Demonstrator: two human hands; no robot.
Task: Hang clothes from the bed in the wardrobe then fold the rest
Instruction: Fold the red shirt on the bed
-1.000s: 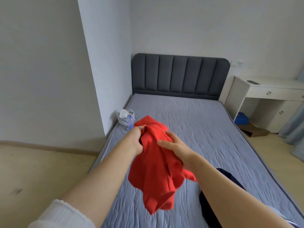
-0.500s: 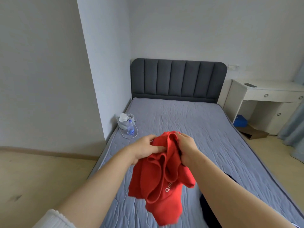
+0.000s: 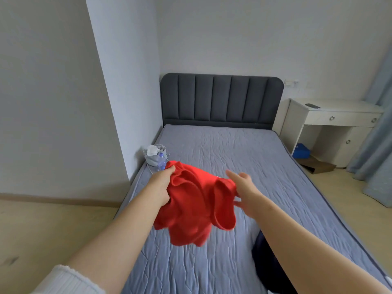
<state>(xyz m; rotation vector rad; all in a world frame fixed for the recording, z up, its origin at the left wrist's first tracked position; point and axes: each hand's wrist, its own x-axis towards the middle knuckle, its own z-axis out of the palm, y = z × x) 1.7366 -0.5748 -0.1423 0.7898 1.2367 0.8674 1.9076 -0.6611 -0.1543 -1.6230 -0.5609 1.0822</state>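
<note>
I hold the crumpled red cotton garment (image 3: 191, 204) in the air above the near half of the grey-blue quilted mattress (image 3: 233, 149), closer to its left edge. My left hand (image 3: 161, 183) has its fingers curled tight on the upper bunch of the cloth. My right hand (image 3: 244, 192) has its fingers straight and spread, and the lower ones only touch the garment's edge; I see no grip there.

I judge the work far from finished. This piece is on no hanger and is not folded, no wardrobe is in view, and a dark navy garment (image 3: 267, 262) lies at the near right edge of the bed.

I can read no writing. The red cloth shows no print, and the label of the clear plastic bottle (image 3: 162, 163) at the left edge is too small.
</note>
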